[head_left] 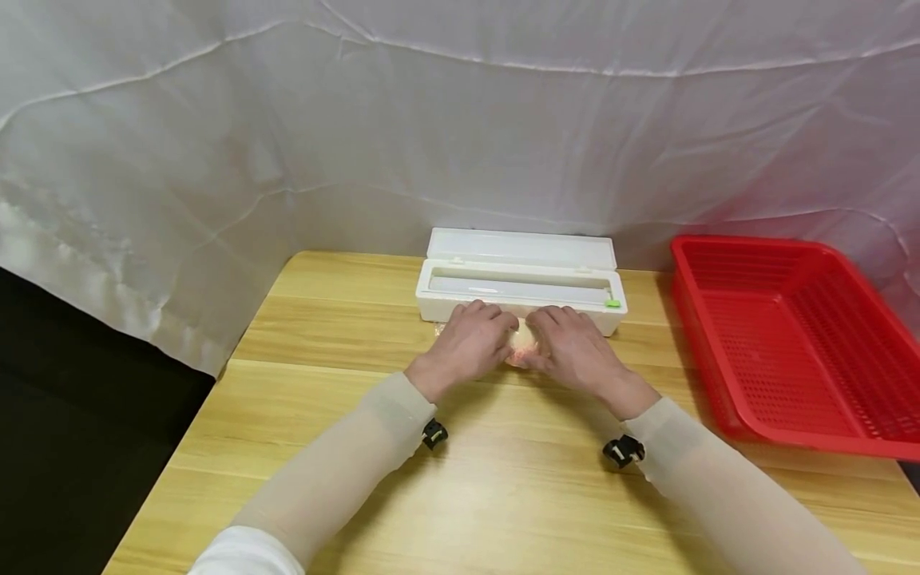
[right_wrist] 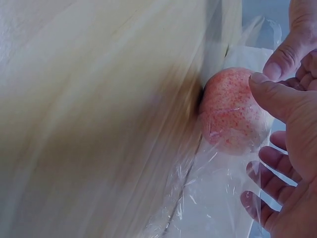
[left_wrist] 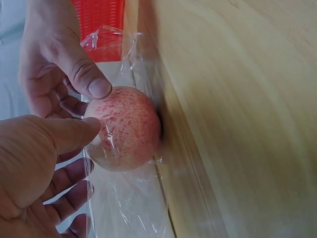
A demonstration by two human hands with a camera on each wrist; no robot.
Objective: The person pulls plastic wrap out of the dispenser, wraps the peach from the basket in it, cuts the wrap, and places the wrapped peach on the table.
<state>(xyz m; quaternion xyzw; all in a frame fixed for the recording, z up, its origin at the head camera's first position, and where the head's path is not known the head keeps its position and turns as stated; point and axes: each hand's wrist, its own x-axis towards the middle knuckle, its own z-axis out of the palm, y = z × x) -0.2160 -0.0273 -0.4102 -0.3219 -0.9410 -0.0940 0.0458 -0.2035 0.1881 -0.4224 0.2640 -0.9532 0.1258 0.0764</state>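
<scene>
A pink-speckled peach (head_left: 521, 343) sits on the table against the front of a white cling film dispenser (head_left: 446, 308). Clear cling film (left_wrist: 131, 213) covers it and spreads out to both sides. From the left, my left hand (head_left: 469, 342) holds the peach, thumb on its near upper side. My right hand (head_left: 578, 351) does the same from the right, its thumb close to the other one. In the wrist views several fingers reach behind the peach at the film's edge, and some fingertips are hidden. The dispenser's lid (head_left: 522, 249) stands raised, with a green slider (head_left: 612, 303) at its right end.
A red plastic basket (head_left: 783, 367) stands on the right of the wooden table (head_left: 503, 495). White cloth (head_left: 460, 136) hangs behind the dispenser and along the left. The table's left edge drops to a dark area.
</scene>
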